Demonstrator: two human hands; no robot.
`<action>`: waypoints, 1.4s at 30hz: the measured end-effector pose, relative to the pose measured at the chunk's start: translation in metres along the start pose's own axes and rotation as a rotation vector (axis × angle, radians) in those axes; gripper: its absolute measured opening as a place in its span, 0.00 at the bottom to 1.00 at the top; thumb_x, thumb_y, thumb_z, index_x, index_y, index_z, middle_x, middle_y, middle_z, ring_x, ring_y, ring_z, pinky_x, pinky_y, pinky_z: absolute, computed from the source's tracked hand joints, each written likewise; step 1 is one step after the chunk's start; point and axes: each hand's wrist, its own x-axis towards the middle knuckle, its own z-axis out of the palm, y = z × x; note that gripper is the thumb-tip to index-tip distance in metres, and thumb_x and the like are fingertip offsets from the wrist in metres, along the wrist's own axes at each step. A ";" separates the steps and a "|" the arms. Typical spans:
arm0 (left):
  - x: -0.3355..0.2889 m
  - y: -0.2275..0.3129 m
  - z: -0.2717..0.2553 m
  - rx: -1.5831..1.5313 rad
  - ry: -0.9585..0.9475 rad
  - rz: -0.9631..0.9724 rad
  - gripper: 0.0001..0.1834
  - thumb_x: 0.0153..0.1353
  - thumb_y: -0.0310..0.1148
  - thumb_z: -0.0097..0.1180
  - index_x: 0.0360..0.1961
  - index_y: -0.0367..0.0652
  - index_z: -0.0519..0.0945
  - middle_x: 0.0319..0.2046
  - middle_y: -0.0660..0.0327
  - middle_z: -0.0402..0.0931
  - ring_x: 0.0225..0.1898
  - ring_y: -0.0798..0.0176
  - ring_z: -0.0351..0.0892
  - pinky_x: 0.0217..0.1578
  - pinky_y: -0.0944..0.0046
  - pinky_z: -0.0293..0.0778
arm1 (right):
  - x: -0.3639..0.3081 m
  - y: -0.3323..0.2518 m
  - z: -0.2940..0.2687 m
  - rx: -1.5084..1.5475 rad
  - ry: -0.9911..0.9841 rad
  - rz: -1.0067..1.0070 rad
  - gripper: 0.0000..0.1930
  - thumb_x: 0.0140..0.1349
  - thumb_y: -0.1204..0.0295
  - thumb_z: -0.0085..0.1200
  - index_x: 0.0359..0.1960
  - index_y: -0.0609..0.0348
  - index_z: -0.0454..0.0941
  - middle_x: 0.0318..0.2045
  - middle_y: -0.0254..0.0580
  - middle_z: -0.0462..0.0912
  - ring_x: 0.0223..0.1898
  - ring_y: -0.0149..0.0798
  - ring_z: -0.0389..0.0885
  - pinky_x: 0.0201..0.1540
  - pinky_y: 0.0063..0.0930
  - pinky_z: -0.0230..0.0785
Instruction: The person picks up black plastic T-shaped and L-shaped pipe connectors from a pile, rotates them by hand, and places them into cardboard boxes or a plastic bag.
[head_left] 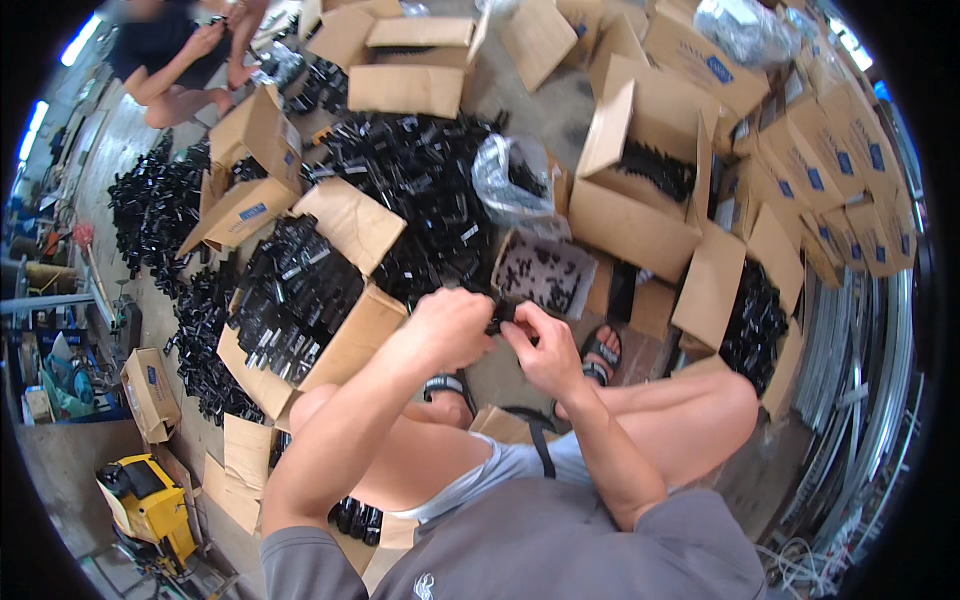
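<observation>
Both hands meet in front of my knees around a small black part (503,314), which looks like plastic; its exact kind is hard to make out. My left hand (455,325) is closed, its fingers curled at the part's left side. My right hand (543,347) pinches it from the right between thumb and fingers. Just beyond the hands stands a shallow light-coloured box (497,268) with small dark pieces scattered inside. Left of my left forearm, an open carton (352,345) is filled with black parts (290,300).
A large pile of black parts (420,190) spreads over the floor ahead. Open cartons (640,225) and a clear plastic bag (505,180) surround it. Stacked cartons (820,160) and metal rails (860,370) line the right. At the far left another person (165,60) sits; a yellow machine (160,510) stands nearer.
</observation>
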 end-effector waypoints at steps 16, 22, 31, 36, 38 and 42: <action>-0.036 0.005 -0.055 -0.639 0.399 0.111 0.22 0.55 0.38 0.72 0.48 0.36 0.84 0.41 0.46 0.86 0.44 0.50 0.87 0.47 0.55 0.79 | -0.015 0.220 0.011 -1.090 -0.142 0.313 0.15 0.61 0.72 0.57 0.49 0.64 0.78 0.51 0.54 0.79 0.55 0.56 0.78 0.56 0.51 0.73; -0.044 -0.007 -0.064 -0.583 0.467 0.087 0.25 0.56 0.42 0.71 0.47 0.31 0.83 0.44 0.43 0.85 0.47 0.44 0.85 0.49 0.53 0.79 | -0.015 0.195 0.012 -1.065 -0.074 0.310 0.14 0.61 0.74 0.59 0.49 0.62 0.79 0.50 0.56 0.79 0.55 0.58 0.78 0.54 0.49 0.77; -0.039 -0.019 -0.048 -0.381 0.440 0.034 0.23 0.55 0.37 0.69 0.51 0.39 0.84 0.43 0.45 0.85 0.48 0.42 0.84 0.50 0.50 0.78 | 0.035 -0.003 -0.016 0.448 -0.105 0.184 0.19 0.65 0.78 0.63 0.55 0.71 0.76 0.46 0.39 0.83 0.45 0.30 0.81 0.45 0.25 0.80; -0.046 -0.009 -0.062 -0.387 0.324 0.003 0.22 0.53 0.40 0.71 0.47 0.39 0.86 0.40 0.46 0.86 0.45 0.43 0.85 0.47 0.51 0.79 | 0.041 -0.048 -0.017 0.376 -0.084 -0.058 0.21 0.64 0.79 0.63 0.59 0.70 0.76 0.46 0.38 0.83 0.45 0.29 0.81 0.47 0.25 0.78; -0.049 -0.010 -0.062 -0.459 0.286 0.022 0.23 0.53 0.41 0.72 0.46 0.39 0.86 0.39 0.47 0.86 0.44 0.45 0.86 0.46 0.52 0.80 | 0.037 -0.054 -0.016 0.383 -0.074 -0.044 0.20 0.64 0.80 0.64 0.58 0.71 0.77 0.46 0.40 0.84 0.44 0.29 0.82 0.47 0.25 0.78; -0.049 -0.009 -0.066 -0.376 0.296 0.034 0.22 0.51 0.40 0.73 0.44 0.37 0.86 0.38 0.49 0.87 0.44 0.45 0.86 0.45 0.52 0.80 | 0.033 -0.066 -0.017 0.451 -0.106 0.018 0.19 0.65 0.80 0.62 0.57 0.71 0.77 0.45 0.38 0.85 0.46 0.28 0.81 0.50 0.23 0.75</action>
